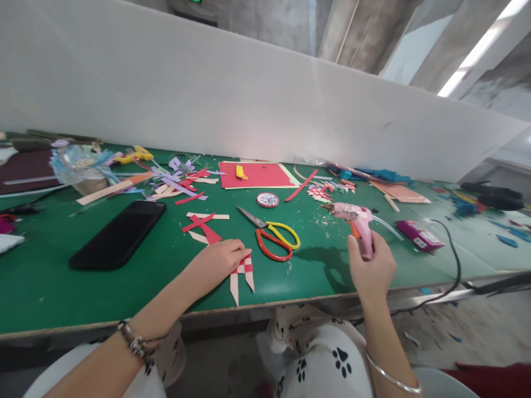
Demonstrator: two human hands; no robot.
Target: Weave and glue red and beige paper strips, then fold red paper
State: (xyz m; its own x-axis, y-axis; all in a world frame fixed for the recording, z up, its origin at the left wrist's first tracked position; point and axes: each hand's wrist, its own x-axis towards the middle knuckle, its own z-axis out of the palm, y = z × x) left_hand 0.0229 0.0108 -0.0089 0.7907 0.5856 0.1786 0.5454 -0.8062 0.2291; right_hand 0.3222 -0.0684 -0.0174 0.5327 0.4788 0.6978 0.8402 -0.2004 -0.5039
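Note:
My right hand (pixel 373 268) is wrapped round the handle of a pink glue gun (pixel 350 213), held above the table with its nozzle pointing left. My left hand (pixel 226 258) rests on the table with its fingers closed on a piece of woven paper strips (pixel 240 271) in red and cream. Two pointed cream ends stick out below the fingers; part of the weave is hidden under them. Just right of this hand lie scissors (pixel 274 237) with one red and one yellow handle, blades apart. Loose red and cream paper strips (pixel 203 224) lie beyond my left hand.
A black phone (pixel 118 235) lies at the left. Red paper sheets (pixel 257 175) with a yellow cutter (pixel 240 172) lie at the back, near a round tin (pixel 267 199). Paper scraps (pixel 178 179) are scattered around. A purple box (pixel 420 235) with a cord sits at the right.

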